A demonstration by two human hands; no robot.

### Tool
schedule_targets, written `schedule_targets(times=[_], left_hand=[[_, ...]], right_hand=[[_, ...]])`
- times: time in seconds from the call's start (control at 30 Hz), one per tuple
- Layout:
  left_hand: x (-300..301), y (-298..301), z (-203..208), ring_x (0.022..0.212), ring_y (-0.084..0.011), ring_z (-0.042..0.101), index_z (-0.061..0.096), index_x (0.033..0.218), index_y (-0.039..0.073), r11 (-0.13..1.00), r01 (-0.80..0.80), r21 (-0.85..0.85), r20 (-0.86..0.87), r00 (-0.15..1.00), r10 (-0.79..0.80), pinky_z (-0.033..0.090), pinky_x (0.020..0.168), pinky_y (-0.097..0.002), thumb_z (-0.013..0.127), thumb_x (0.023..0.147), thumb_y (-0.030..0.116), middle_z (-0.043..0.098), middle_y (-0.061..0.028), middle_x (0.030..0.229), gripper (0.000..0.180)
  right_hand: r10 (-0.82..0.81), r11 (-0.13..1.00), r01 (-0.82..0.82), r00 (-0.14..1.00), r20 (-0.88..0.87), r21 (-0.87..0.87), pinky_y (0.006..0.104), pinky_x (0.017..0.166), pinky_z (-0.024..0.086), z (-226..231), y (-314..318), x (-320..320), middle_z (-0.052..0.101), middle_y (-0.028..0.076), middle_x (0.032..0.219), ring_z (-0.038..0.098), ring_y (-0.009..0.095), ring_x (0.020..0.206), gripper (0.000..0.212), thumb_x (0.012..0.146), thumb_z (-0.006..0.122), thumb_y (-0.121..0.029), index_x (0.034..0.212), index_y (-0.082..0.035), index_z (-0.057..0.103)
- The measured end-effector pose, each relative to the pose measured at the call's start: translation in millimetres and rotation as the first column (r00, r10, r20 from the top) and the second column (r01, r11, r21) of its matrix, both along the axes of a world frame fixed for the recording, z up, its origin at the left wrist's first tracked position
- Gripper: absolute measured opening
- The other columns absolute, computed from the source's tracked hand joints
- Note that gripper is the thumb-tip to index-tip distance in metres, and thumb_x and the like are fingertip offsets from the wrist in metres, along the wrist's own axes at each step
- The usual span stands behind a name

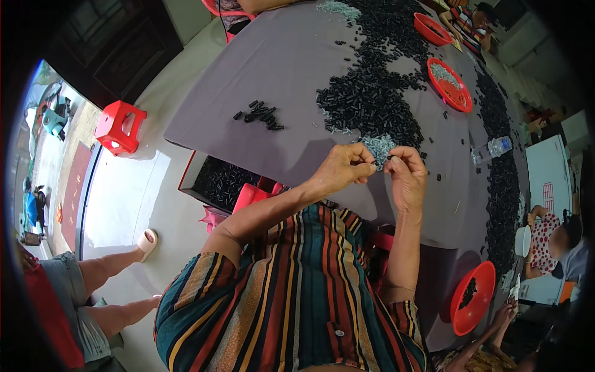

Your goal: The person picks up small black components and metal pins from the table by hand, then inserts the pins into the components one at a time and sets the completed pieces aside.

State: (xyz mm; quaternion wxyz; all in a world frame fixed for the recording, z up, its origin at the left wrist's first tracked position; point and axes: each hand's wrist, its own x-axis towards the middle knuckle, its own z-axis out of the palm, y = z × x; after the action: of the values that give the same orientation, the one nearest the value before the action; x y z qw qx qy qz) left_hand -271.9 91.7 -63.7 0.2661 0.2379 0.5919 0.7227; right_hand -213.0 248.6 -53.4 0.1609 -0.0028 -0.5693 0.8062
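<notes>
Two hands are hovering close together, a narrow gap parting them, near the body-side edge of the grey table [279, 68]. The left hand [348, 167] is pressing thumb and forefinger together; whether anything is between them, I cannot tell. The right hand [408, 178] is pinching a small dark piece [389, 157]. At the fingertips, a heap of pale pieces [379, 145] is bordering a wide spread of black pieces [372, 99]. Leftward, the table is leaving room around a small black cluster [259, 116]; below its edge an open box [191, 170] is holding more. Rightward, a clear bottle [491, 150] is lying well apart.
</notes>
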Motion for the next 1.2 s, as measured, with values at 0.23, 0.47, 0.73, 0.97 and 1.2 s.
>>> schedule_targets(times=[0.23,0.47,0.73,0.97,1.2], left_hand=[[1.8,-2.2,2.3,0.058,-0.0084,0.056,0.055,0.083,0.0,0.997,0.003,0.077,0.007,1.0,-0.003,0.045,0.051,-0.0217,0.061,0.079,0.009,0.058,-0.0037,0.067,0.011],[5.4,-3.2,4.9,0.06,-0.0077,0.055,0.057,0.083,0.001,0.996,0.037,0.081,0.0,0.999,-0.037,0.046,0.055,-0.0214,0.061,0.081,0.009,0.057,-0.0021,0.069,0.01],[4.2,-2.0,2.5,0.059,-0.009,0.056,0.055,0.079,0.001,0.994,0.035,0.101,-0.001,0.999,-0.035,0.045,0.052,-0.0218,0.062,0.079,0.008,0.057,-0.003,0.068,0.009],[3.9,-3.6,7.1,0.06,-0.0086,0.055,0.056,0.081,0.001,0.989,0.058,0.135,-0.017,0.998,-0.057,0.045,0.054,-0.0217,0.061,0.079,0.007,0.057,-0.0029,0.069,0.008],[2.8,-4.9,5.5,0.06,-0.0079,0.054,0.057,0.08,0.001,0.992,0.073,0.101,-0.054,0.996,-0.068,0.045,0.053,-0.0215,0.063,0.08,0.009,0.057,-0.0026,0.069,0.01]], right_hand=[[-0.005,0.998,0.01,0.996,-0.089,0.06,0.0246,0.066,0.045,9.9,-9.7,8.4,0.056,0.006,0.083,0.052,0.011,0.069,0.012,0.079,0.061,-0.001,0.089,0.002,0.055],[0.014,0.976,0.014,0.992,-0.127,0.216,0.0229,0.066,0.046,7.5,-12.7,10.5,0.056,0.006,0.087,0.052,0.009,0.071,0.01,0.079,0.06,0.0,0.088,0.0,0.055],[0.01,0.954,0.033,0.99,-0.14,0.298,0.0222,0.066,0.046,8.0,-10.2,10.5,0.055,0.006,0.089,0.052,0.009,0.072,0.009,0.079,0.06,0.0,0.088,0.0,0.055],[0.049,0.985,-0.026,0.99,-0.131,0.168,0.0224,0.064,0.045,3.0,-7.6,8.4,0.055,0.007,0.087,0.052,0.009,0.072,0.009,0.078,0.059,0.003,0.086,0.001,0.055],[0.006,0.881,0.088,0.98,-0.198,0.465,0.0188,0.061,0.041,14.6,-13.3,15.4,0.055,0.005,0.086,0.05,0.008,0.072,0.008,0.079,0.057,0.006,0.084,0.001,0.056]])
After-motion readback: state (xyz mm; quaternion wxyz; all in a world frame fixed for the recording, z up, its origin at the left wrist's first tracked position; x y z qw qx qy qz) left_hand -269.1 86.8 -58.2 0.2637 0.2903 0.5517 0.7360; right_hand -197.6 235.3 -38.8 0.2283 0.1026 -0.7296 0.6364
